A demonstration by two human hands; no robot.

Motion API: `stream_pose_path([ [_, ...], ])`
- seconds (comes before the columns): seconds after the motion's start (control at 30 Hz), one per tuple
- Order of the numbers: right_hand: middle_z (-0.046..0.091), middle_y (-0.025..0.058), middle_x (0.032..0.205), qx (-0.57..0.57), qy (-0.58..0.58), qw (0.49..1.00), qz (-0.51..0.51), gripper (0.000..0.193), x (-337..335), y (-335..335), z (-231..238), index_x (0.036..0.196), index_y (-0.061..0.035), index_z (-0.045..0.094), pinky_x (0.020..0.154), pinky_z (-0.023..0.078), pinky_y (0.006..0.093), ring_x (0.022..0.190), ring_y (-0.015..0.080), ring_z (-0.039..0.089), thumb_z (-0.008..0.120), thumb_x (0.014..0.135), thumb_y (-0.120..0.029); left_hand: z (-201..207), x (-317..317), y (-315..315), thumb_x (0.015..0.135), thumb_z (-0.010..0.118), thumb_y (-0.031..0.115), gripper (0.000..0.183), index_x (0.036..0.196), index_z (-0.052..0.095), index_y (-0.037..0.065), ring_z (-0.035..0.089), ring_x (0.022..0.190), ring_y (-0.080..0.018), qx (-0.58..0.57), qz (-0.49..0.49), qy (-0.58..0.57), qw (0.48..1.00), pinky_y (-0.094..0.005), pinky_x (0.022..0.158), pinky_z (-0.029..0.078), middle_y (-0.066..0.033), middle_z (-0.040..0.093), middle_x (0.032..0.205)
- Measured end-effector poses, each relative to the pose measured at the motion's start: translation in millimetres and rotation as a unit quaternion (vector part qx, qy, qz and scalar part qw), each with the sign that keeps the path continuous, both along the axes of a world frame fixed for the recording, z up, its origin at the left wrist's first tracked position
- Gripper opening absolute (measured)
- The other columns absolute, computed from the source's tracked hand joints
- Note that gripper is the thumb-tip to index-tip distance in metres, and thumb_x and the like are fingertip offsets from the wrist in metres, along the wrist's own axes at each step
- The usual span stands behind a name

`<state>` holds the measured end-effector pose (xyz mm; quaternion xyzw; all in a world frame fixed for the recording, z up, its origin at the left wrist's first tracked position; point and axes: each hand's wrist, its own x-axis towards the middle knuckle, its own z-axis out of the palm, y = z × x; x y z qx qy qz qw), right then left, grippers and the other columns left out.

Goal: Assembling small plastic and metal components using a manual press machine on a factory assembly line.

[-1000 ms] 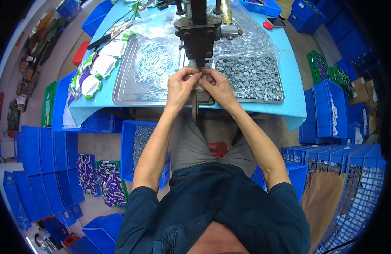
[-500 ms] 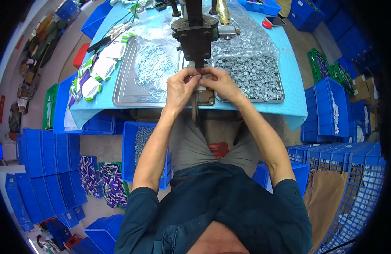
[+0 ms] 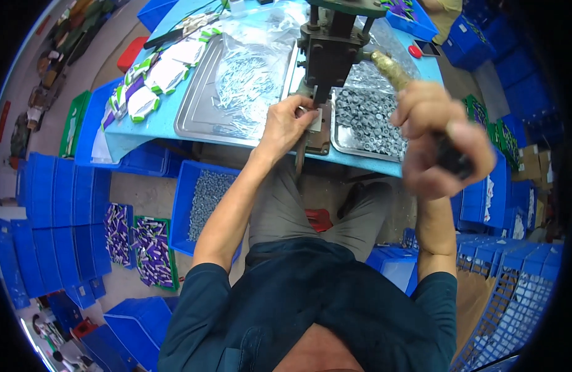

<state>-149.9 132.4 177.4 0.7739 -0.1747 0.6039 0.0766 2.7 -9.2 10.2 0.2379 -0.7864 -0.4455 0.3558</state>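
Observation:
A dark hand press [image 3: 331,59] stands at the table's edge, straight in front of me. At its base [image 3: 321,133], my left hand [image 3: 284,129] is closed in a pinch under the ram. What lies between those fingertips is too small to make out. Raised close to the camera, my right hand [image 3: 444,133] wraps round the press lever [image 3: 390,69], which has a gold-coloured wrapping and a black end. Thin pale pins [image 3: 252,80] in a clear bag lie beside my left hand; small grey caps [image 3: 366,118] fill the area right of the press.
Metal trays [image 3: 196,102] sit on the blue-covered table, with white, green and purple packets [image 3: 165,74] at the left. A blue bin of small grey parts [image 3: 208,201] stands by my left knee. Stacked blue crates [image 3: 66,192] and a red stool [image 3: 318,220] are around me.
My right hand has left the press base and risen to the right onto the lever, which has swung down towards me. The left hand stays at the base. The view has shifted slightly.

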Motion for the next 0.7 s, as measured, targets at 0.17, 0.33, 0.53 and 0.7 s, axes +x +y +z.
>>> stream_pose_path([
  [0.17, 0.066, 0.0071, 0.08, 0.236, -0.191, 0.919, -0.251, 0.047, -8, -93, 81, 0.105, -0.004, 0.061, 0.074, 0.056, 0.0341, 0.072, 0.0161, 0.066, 0.046, 0.105, -0.049, -7, 20, -12, 0.083, 0.078, 0.013, 0.018, 0.091, 0.071, -0.001, 0.055, 0.061, -0.0067, 0.028, 0.062, -0.05, 0.996, -0.025, 0.055, 0.044, -0.0021, 0.064, 0.069],
  [0.33, 0.074, 0.0104, 0.103, 0.543, -0.077, 0.753, -0.364, 0.034, -97, -13, -71, 0.118, 0.001, 0.066, 0.078, 0.055, 0.0307, 0.092, 0.0151, 0.069, 0.059, 0.101, -0.028, 23, 67, -17, 0.085, 0.077, 0.015, 0.019, 0.098, 0.072, 0.003, 0.067, 0.074, -0.0183, -0.052, 0.01, -0.109, 0.993, -0.0314, 0.068, 0.051, -0.0111, 0.071, 0.081],
  [0.53, 0.06, 0.0135, 0.094, 0.443, 0.278, 0.762, -0.382, 0.017, -39, 31, -165, 0.099, -0.0016, 0.068, 0.08, 0.052, 0.0432, 0.091, 0.0323, 0.062, 0.067, 0.083, -0.005, 3, 117, -57, 0.085, 0.075, 0.02, 0.029, 0.112, 0.069, 0.01, 0.067, 0.095, -0.0364, -0.202, 0.038, -0.327, 0.923, -0.0438, 0.083, 0.052, -0.0165, 0.07, 0.096],
  [0.7, 0.059, 0.0133, 0.095, 0.423, 0.372, 0.733, -0.38, 0.012, -31, 13, -164, 0.094, -0.0019, 0.063, 0.08, 0.051, 0.0436, 0.091, 0.0325, 0.061, 0.066, 0.085, -0.01, -28, 109, -60, 0.082, 0.076, 0.018, 0.017, 0.094, 0.069, 0.009, 0.065, 0.09, -0.0379, -0.209, 0.078, -0.333, 0.916, -0.0482, 0.079, 0.052, -0.0165, 0.061, 0.094],
])
